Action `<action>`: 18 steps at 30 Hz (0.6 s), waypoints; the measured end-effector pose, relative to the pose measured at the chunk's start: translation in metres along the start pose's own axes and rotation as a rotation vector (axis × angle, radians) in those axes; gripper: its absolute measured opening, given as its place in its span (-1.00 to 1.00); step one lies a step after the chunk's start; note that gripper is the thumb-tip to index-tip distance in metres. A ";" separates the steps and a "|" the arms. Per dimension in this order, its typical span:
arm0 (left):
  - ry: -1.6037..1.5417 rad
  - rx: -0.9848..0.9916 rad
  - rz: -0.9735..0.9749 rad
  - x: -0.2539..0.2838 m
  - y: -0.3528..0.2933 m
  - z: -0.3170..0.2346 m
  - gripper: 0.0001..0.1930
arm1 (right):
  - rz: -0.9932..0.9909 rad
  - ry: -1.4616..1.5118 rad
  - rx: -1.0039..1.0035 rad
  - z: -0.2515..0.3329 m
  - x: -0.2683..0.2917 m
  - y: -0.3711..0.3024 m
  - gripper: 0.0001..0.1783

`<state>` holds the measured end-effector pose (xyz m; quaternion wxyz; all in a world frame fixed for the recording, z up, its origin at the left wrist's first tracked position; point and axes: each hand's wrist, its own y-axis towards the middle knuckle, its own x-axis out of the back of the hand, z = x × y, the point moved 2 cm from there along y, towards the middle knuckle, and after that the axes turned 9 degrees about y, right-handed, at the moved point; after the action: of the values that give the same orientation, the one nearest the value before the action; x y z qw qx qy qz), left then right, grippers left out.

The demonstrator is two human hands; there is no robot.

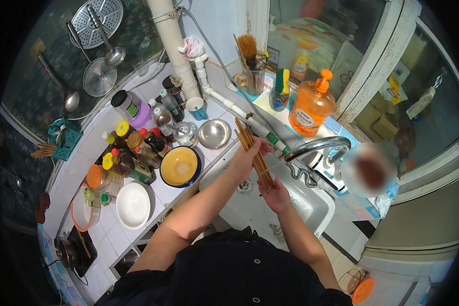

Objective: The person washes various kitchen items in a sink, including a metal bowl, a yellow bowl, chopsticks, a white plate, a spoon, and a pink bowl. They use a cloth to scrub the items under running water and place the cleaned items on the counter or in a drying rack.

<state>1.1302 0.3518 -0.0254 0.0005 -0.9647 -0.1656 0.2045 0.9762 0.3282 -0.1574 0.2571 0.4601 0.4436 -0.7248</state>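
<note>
Over the white sink [313, 201] I hold a bundle of brown wooden chopsticks [260, 167], tilted with the upper ends toward the far left. My left hand [247, 159] is closed around the upper middle of the bundle. My right hand [277, 197] is closed at the lower ends, palm turned up, its fingertips partly hidden behind the sticks. The curved metal faucet [319, 145] reaches in from the right, and a thin stream of water seems to run from its mouth onto the chopsticks. Below lies the sink drain [245, 186].
Left of the sink, the tiled counter [106, 239] carries a yellow bowl [180, 167], a white bowl [133, 205], a metal bowl [214, 133] and several bottles. An orange soap bottle [311, 107] and a sponge [282, 81] in a glass stand behind the white pipe [234, 108].
</note>
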 end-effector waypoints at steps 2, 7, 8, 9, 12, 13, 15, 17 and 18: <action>0.162 0.086 -0.025 0.001 -0.011 0.014 -0.71 | 0.007 -0.052 -0.060 -0.002 -0.009 -0.008 -0.52; 0.391 0.233 0.127 0.001 -0.024 0.059 -0.68 | -0.109 -0.171 -0.043 0.000 0.022 -0.016 -0.62; 0.451 0.262 0.171 -0.001 -0.026 0.062 -0.68 | -0.134 -0.205 -0.003 0.001 0.029 -0.019 -0.63; 0.512 0.291 0.217 -0.004 -0.028 0.065 -0.68 | -0.147 -0.224 0.015 0.003 0.035 -0.024 -0.65; 0.169 0.314 0.178 -0.001 -0.026 0.085 -0.67 | -0.165 -0.272 0.044 0.009 0.034 -0.040 -0.68; 0.121 0.305 0.149 0.000 -0.024 0.085 -0.68 | -0.169 -0.275 0.049 0.012 0.036 -0.045 -0.69; 0.026 0.285 0.088 0.003 -0.014 0.081 -0.69 | -0.172 -0.273 0.064 0.014 0.039 -0.052 -0.69; 0.012 0.305 0.097 -0.001 -0.009 0.069 -0.70 | -0.168 -0.268 0.085 0.015 0.037 -0.056 -0.69; 0.005 0.314 0.102 -0.004 -0.009 0.064 -0.71 | -0.201 -0.282 0.111 0.015 0.036 -0.060 -0.68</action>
<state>1.0985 0.3545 -0.0813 0.1415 -0.9605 -0.0826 0.2250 0.9068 0.3447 -0.1625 0.2174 0.3207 0.4061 -0.8276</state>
